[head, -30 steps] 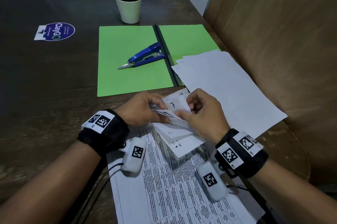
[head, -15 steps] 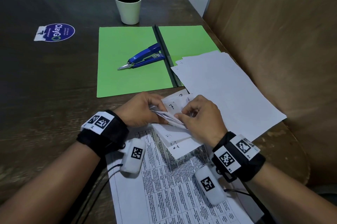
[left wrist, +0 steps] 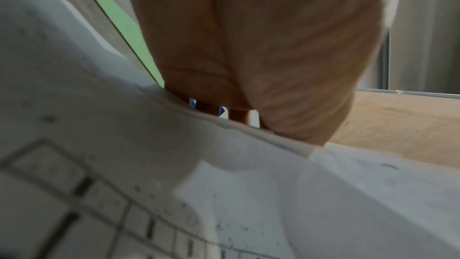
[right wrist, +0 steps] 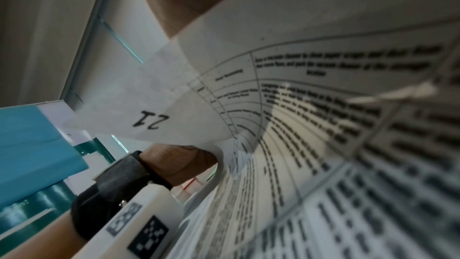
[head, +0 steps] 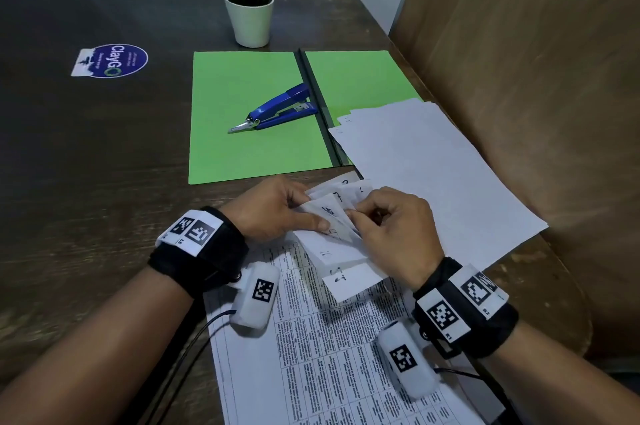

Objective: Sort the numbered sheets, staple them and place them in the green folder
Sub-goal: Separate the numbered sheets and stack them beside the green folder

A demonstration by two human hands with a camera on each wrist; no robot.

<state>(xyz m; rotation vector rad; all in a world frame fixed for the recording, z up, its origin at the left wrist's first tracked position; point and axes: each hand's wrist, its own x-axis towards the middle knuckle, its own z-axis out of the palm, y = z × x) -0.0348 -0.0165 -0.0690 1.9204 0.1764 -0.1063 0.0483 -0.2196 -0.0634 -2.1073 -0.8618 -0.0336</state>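
While the left hand (head: 277,208) pinched the fanned small white numbered sheets (head: 332,213), the right hand (head: 391,227) pinched one sheet's edge | sheets lay over a printed table page (head: 329,355) on the dark wooden bench (head: 86,165) | open green card folder (head: 249,133) beyond, blue stapler (head: 277,109) resting on it

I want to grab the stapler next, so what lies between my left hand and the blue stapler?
In the head view, between the left hand and the blue stapler lie only a strip of bare table and the open green folder.
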